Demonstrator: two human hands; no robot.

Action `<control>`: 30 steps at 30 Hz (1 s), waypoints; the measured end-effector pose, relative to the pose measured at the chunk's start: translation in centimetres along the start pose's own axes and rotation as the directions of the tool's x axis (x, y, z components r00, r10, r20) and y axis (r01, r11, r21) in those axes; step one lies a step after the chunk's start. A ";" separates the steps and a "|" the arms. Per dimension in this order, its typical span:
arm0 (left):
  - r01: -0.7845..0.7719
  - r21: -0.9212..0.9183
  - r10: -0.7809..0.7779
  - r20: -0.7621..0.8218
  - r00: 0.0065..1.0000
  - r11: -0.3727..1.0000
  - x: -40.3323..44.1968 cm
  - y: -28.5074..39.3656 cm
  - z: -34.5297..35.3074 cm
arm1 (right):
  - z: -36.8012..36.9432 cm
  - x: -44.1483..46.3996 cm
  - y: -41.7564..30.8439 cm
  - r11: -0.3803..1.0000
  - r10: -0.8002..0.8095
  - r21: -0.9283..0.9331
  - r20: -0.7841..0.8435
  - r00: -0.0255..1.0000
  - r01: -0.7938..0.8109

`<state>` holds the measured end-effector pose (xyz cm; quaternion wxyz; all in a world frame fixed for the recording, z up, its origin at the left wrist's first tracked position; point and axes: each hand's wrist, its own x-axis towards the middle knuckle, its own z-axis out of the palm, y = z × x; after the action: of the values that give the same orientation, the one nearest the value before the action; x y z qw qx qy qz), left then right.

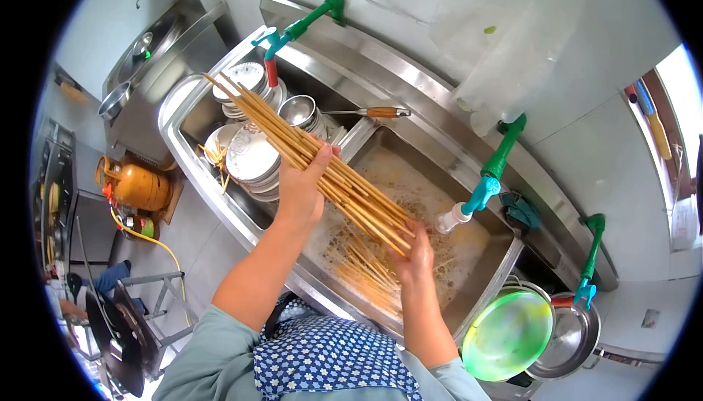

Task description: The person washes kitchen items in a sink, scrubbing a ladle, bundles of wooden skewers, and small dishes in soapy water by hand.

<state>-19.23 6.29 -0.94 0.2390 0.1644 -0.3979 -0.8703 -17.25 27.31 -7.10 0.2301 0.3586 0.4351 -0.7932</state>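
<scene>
Head view: A person in a blue flower-print apron (pixel 326 361) grips a long bundle of chopsticks (pixel 340 183) over a steel double sink (pixel 192 159).
Left hand: The left hand (pixel 302 185) closes around the middle of the bundle, thumb on top.
Right hand: The right hand (pixel 415 251) grips the bundle's lower end, above the cloudy water.
Bundle: It slants across both basins, its far end reaching over the stacked dishes.
Water: Loose chopsticks (pixel 366 263) lie fanned out in brownish, foam-flecked water (pixel 469 254) beneath the hands.
Dishes: Plates (pixel 253 156) and bowls fill much of the other basin; a metal ladle (pixel 299 110) rests among them, its wood-tipped handle crossing the divider.
Taps: One tap (pixel 272 53) with a red spout stands over the dishes; another (pixel 480 194), white-nozzled, points at the water.
Sink's end: A green bowl (pixel 507 335) sits beside a metal pan (pixel 567 342), partly overlapping it.
Floor: An orange gas cylinder (pixel 143 187) stands near a yellow hose (pixel 167 249).
Lower left: Blue trousers (pixel 110 276), seemingly another person's, show in the distorted edge.
</scene>
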 end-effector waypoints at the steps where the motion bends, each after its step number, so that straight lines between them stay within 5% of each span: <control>1: 0.020 -0.013 -0.019 0.018 1.000 1.000 -0.4 0.1 0.3 | 0.1 1.0 0.8 0.991 -0.007 0.130 0.083 0.997 -0.004; 6: 0.017 0.019 -0.017 0.017 1.000 1.000 -1.2 -0.7 0.2 | 2.0 0.4 1.5 0.933 -0.064 0.361 0.180 0.981 -0.005; 11: 0.048 0.003 -0.049 0.051 0.998 0.999 -1.2 0.2 0.9 | 3.1 -1.2 1.2 0.954 -0.040 0.293 0.341 0.939 -0.065; 22: 0.080 0.131 -0.112 0.254 0.961 0.988 -2.4 -1.0 2.8 | 0.8 0.4 2.5 0.941 0.141 0.229 0.400 0.906 -0.248; 25: 0.092 0.232 -0.151 0.252 0.956 0.968 -2.1 -2.0 2.3 | -0.8 0.9 2.4 0.955 0.005 0.228 0.621 0.784 -0.187; 26: 0.092 0.236 -0.152 0.250 0.956 0.967 -2.2 -2.3 2.0 | -1.8 2.5 3.4 0.954 0.008 0.229 0.622 0.783 -0.192; 28: 0.093 0.359 -0.192 0.252 0.949 0.929 -2.3 -3.1 1.6 | -3.1 4.4 4.4 0.975 -0.098 -0.125 0.507 0.856 0.186; 30: 0.152 0.332 -0.232 0.214 0.949 0.931 -2.7 -3.8 1.5 | -2.9 4.5 3.3 0.984 -0.107 -0.070 0.509 0.854 0.165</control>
<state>-18.82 10.85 -2.64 0.0712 0.1275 -0.5387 -0.8298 -16.81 27.86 -13.38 0.2983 0.0945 0.4280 -0.8479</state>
